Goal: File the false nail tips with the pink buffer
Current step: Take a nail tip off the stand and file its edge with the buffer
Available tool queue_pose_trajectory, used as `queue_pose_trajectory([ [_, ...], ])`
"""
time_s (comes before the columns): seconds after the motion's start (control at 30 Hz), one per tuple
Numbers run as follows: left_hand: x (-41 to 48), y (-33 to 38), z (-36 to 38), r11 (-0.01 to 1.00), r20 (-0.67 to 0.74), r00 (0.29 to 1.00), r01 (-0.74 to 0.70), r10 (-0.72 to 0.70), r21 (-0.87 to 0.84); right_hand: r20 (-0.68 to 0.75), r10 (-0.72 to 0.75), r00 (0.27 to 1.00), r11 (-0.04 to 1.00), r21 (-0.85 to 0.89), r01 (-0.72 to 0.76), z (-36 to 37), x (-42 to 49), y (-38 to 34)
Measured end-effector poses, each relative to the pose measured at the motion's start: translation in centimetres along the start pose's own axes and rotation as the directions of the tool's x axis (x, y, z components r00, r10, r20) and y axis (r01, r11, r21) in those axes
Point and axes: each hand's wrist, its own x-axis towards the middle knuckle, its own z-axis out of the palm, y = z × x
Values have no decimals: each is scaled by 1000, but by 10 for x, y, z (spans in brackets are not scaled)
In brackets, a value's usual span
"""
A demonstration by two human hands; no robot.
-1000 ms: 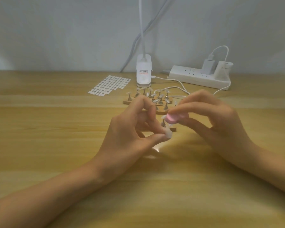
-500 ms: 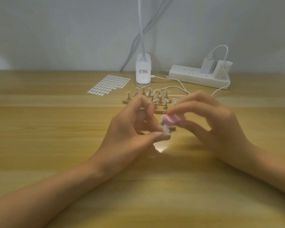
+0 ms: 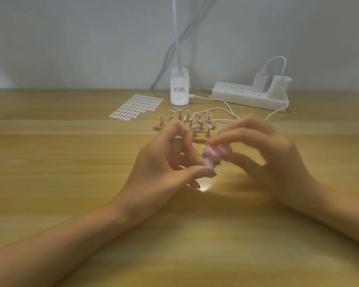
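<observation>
Since half a second ago our right hand (image 3: 263, 156) has slid the buffer (image 3: 212, 152) a little to the left, and both show blurred now. We pinch the pink buffer between the thumb and curled fingers of that hand, and it lies against the top of the nail tip (image 3: 209, 164). Our left hand (image 3: 164, 162) pinches the white tip between the thumb and a finger, with the forefinger bent above it. Both hands are close together over the middle of the table (image 3: 71, 183), meeting only where buffer touches tip. Just behind them stands a wooden rack (image 3: 200, 126) of more tips on small pegs. Farther back, near the wall, we see a sticker sheet (image 3: 136, 107) to the left, a white lamp base (image 3: 179, 90) in the middle and a power strip (image 3: 247, 96) to the right.
</observation>
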Motion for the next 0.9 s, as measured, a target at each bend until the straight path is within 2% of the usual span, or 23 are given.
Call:
queue_pose_trajectory([
  [0.07,-2,2,2,999,10,1000,6,-5,-41,-60,95,994,995,-28,-97,-5,2,10],
  [0.13,-2,4,4,997,13,1000,7,-7,-79,-95,121,988,993,2,-122,-8,2,13],
  [0.27,-2,6,1,997,-19,1000,3,-5,-71,-89,70,994,998,11,-69,-2,-1,10],
  [0.53,-1,1,0,996,3,1000,1,0,-93,-110,91,990,991,111,-79,-4,-1,10],
  [0.9,0,0,-1,997,-45,999,18,-21,-69,-39,28,999,997,76,-25,-3,-3,5],
])
